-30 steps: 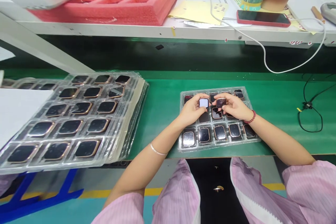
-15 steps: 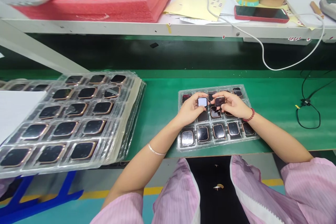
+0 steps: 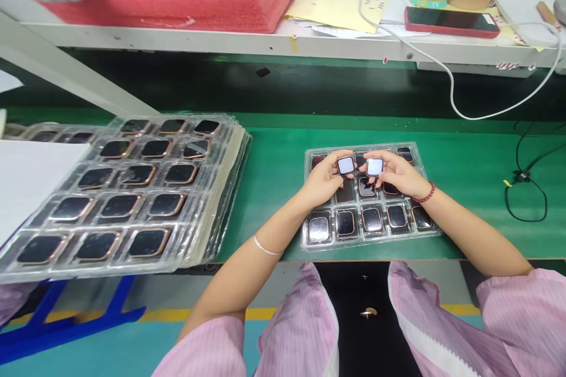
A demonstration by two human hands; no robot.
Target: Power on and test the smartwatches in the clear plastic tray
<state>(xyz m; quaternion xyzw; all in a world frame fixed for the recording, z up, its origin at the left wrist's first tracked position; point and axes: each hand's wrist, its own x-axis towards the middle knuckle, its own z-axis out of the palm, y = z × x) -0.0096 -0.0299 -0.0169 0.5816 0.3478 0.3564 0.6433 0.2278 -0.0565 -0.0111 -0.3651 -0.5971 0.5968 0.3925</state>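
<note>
My left hand (image 3: 325,178) holds a square watch (image 3: 345,165) whose screen is lit pale white. In my right hand (image 3: 397,174) is a second watch (image 3: 375,167), its screen also bright. Both are held side by side, a little apart, over a clear plastic tray (image 3: 380,238) on the green table. Rows of dark-screened watches with gold-coloured rims sit in the tray's compartments, such as one watch (image 3: 372,220) in the front row. My hands and the held watches hide part of the back rows.
Stacked clear trays (image 3: 221,200) of dark watches stand at the left, partly under white paper (image 3: 35,179). A white shelf (image 3: 247,41) above bears red foam (image 3: 274,3), papers and a phone (image 3: 451,22). A white cable hangs from it; a black cable (image 3: 526,177) lies right.
The screen of the watch in my right hand has gone from dark to bright white. The watch in my left hand is raised slightly. The whole view has shifted a little.
</note>
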